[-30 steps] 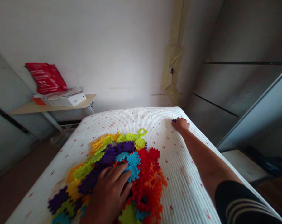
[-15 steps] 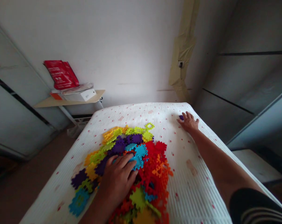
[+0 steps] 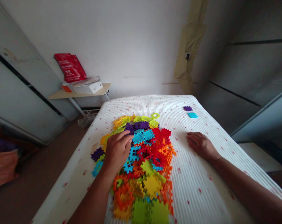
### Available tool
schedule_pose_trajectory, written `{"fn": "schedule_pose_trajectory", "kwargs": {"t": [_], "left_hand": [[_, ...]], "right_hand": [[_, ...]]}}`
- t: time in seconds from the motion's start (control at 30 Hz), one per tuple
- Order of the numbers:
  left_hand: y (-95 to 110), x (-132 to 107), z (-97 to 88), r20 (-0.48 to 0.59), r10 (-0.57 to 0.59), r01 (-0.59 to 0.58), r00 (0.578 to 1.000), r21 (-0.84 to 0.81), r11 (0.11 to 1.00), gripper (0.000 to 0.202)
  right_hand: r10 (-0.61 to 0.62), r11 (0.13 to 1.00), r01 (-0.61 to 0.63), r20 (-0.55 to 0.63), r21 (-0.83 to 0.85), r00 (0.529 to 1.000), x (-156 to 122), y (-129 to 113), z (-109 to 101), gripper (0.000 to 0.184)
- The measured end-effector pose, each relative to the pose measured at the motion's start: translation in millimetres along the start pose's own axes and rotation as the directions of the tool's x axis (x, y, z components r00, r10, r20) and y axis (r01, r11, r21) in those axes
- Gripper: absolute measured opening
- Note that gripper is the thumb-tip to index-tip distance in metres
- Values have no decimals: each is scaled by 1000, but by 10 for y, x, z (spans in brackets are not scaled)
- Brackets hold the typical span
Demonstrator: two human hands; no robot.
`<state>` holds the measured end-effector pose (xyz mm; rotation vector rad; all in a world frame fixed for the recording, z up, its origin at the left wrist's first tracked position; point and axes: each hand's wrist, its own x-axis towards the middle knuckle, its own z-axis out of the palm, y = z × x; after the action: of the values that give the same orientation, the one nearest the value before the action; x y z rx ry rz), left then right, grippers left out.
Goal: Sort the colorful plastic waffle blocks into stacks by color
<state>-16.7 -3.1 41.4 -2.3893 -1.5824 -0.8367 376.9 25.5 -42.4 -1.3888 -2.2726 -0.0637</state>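
A heap of flat interlocking plastic tiles [image 3: 145,155], in purple, blue, red, orange, yellow and green, lies on a white mattress [image 3: 201,186] with small red dots. My left hand [image 3: 117,151] rests palm down on the heap's left side, fingers together over purple and blue tiles. Palm down on the bare cover, my right hand [image 3: 199,143] lies to the right of the heap with fingers loosely spread and nothing in it. One purple tile [image 3: 188,108] and one blue tile [image 3: 192,115] lie apart near the far right corner.
A small wooden shelf [image 3: 77,93] against the white wall holds a red bag [image 3: 70,67] and a white box. Grey cabinet panels stand on the left and right. Brown floor lies to the left of the mattress.
My right hand has drawn back from the far right corner toward me, leaving a purple and a blue tile there. The left hand stays on the heap. The view has shifted.
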Motion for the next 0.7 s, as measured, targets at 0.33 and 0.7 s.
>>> {"fn": "schedule_pose_trajectory", "kwargs": {"t": [0.33,0.7], "left_hand": [[-139,-132,9,-205,-39,29,978,-51,998,27],[-870,-429,-48,-531,-425,454,733,-84,887,26]], "right_hand": [[85,995,-85,-7,-51,996,62,-32,44,24],[93,996,-93,-40,-8,995,81,-69,31,20]]}}
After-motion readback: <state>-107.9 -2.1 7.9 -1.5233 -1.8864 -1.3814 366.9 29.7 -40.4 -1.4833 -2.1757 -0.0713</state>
